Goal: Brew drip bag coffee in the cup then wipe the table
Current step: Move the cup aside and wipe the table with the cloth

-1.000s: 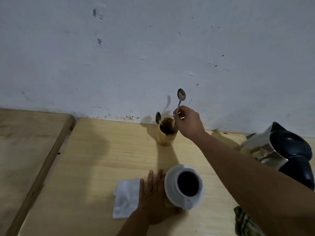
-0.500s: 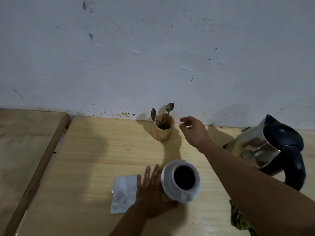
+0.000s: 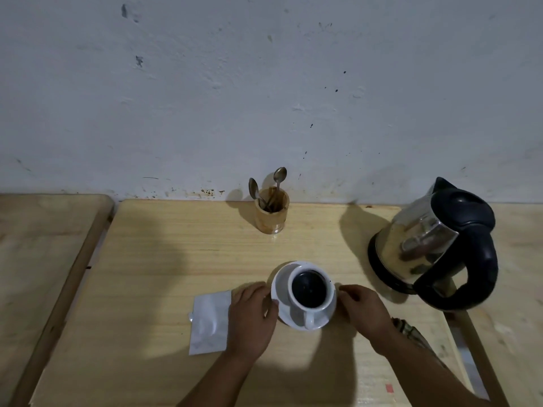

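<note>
A white cup full of dark coffee stands on a white saucer near the middle of the wooden table. My left hand grips the saucer's left rim. On the right rim rest the fingers of my right hand. A white drip bag wrapper lies flat to the left, partly under my left hand. A checked cloth peeks out behind my right forearm.
A wooden holder with two spoons stands at the wall. A steel kettle with a black handle sits at the right. A second wooden table adjoins on the left, with a narrow gap between.
My right hand let the spoon drop into the holder and came back to the saucer's right rim. The left hand stayed at the saucer. The camera tilted down.
</note>
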